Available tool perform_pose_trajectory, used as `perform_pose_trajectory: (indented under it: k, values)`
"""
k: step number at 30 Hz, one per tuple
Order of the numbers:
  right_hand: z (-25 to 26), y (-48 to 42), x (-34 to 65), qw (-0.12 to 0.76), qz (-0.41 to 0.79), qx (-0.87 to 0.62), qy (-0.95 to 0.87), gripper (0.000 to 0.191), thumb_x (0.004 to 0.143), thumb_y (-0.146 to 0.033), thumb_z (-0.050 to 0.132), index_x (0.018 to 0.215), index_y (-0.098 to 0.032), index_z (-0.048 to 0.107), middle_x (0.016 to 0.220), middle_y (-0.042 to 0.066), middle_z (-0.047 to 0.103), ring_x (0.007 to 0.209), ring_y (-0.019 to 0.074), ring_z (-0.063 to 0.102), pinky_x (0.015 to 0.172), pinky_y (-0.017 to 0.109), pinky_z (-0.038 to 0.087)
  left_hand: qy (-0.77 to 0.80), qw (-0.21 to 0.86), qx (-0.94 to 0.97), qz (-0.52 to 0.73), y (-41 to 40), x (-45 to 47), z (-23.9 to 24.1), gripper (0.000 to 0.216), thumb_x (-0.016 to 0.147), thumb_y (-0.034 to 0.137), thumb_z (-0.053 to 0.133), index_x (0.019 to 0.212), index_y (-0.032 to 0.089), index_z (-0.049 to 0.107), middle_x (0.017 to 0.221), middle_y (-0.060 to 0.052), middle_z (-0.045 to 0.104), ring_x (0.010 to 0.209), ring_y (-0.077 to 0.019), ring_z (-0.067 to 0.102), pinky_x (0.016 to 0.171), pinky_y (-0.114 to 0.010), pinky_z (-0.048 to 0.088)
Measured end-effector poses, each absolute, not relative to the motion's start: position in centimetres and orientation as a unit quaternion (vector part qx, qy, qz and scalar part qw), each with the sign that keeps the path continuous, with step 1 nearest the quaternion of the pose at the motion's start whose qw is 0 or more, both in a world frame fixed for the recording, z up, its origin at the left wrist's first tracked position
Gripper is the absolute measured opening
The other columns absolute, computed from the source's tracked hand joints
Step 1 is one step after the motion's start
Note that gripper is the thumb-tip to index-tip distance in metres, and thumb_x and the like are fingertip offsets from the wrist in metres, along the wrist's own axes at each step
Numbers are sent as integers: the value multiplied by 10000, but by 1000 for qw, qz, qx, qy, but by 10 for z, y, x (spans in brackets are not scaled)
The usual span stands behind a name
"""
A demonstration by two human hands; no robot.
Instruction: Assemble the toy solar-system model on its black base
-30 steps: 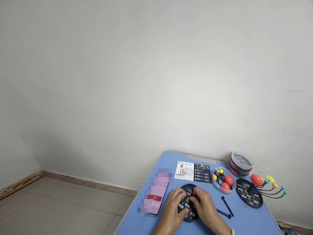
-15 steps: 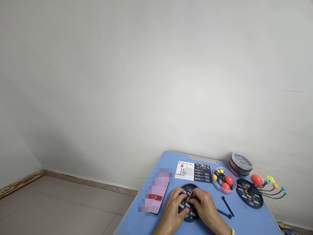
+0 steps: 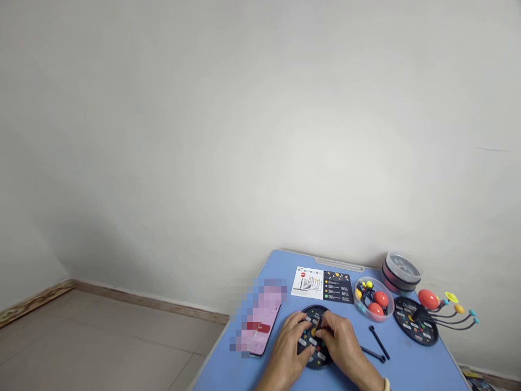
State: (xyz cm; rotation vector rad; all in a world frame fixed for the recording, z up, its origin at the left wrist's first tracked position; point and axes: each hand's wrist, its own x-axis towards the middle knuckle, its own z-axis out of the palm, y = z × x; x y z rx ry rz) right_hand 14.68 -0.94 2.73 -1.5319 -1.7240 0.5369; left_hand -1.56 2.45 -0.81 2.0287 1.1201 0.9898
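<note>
A round black base (image 3: 314,357) printed with coloured dots and labels lies on the blue table in front of me. My left hand (image 3: 288,342) grips it from the left, with the fingers on the far side of its face and the thumb on the near side. My right hand (image 3: 341,342) is closed in a pinch at the yellow middle of the base, around a small black post (image 3: 318,323) that stands there. The fingers hide most of this post. Two black rods with ring ends, one of them a loose rod (image 3: 379,342), lie right of my right hand.
Left lies a phone (image 3: 260,326), partly blurred. Behind the base are an instruction sheet (image 3: 311,283) and a clear tub (image 3: 391,305) with red balls and small parts. At right stand an assembled planet model (image 3: 427,300) and stacked round containers (image 3: 401,271). A wall (image 3: 285,136) rises behind the table.
Both hands stay on the black base in nearly the same place. The right fingers have shifted very slightly at the post. The other things on the table have not moved.
</note>
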Motion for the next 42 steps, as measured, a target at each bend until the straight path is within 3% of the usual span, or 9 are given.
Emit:
perform_pose_trajectory:
  k: [8,14,21,26,30,32,34,38,42]
  values:
    - [21,-7,143,386,192,-615,-661,181,700,-31,507,632,-199,522,640,-13,616,628,156,546,600,238,349,432,267,785,354,27,-15,-13,447,597,81,655,1013,204,762,1255,-147,677,1231,-361,573,1048,-520,457]
    - [22,-6,142,395,191,-619,-651,182,698,-32,545,614,-191,573,651,-6,644,664,165,583,628,242,405,425,273,783,363,31,-16,-13,465,584,81,673,1027,193,761,1243,-154,685,1209,-359,593,1040,-499,471]
    - [33,-31,190,481,110,-603,-626,124,802,-263,626,871,-212,716,1017,85,722,962,247,646,840,325,483,439,287,785,328,40,-13,-10,516,610,94,687,1113,203,730,1324,-122,643,1287,-334,530,1094,-495,410]
    - [23,-64,256,356,45,-751,-554,194,819,-325,553,837,-222,717,863,68,725,824,261,669,721,336,480,439,263,789,340,45,-11,3,414,685,123,641,1080,192,740,1297,-119,662,1275,-322,543,1069,-496,442]
    - [16,-71,270,304,81,-759,-571,216,815,-255,501,862,-224,710,898,59,730,844,234,680,732,302,467,380,151,782,469,27,2,-3,238,886,237,543,1042,214,722,1109,-115,726,1091,-290,642,942,-461,533]
    - [17,-68,267,295,90,-754,-580,232,812,-224,478,859,-221,706,921,63,736,870,232,680,751,297,460,314,137,802,490,11,17,-11,228,926,204,493,1003,223,707,999,-86,725,960,-239,662,898,-394,542]
    - [19,-66,265,283,97,-750,-590,237,812,-211,470,857,-215,703,929,70,738,881,239,678,757,302,454,263,134,846,444,-5,37,-16,218,898,144,491,907,217,696,914,-64,709,860,-211,653,840,-342,545]
    - [20,-66,265,289,111,-733,-606,244,826,-208,458,879,-202,697,926,75,732,856,231,679,746,296,452,287,130,920,232,-22,80,-1,224,790,124,646,998,203,676,1089,-67,686,986,-250,631,842,-337,545]
    - [16,-70,266,286,104,-741,-599,237,811,-188,474,900,-189,694,883,73,729,817,227,679,726,288,458,324,88,939,75,-26,112,27,280,860,56,555,1103,162,646,1104,-101,680,1082,-288,612,859,-388,542]
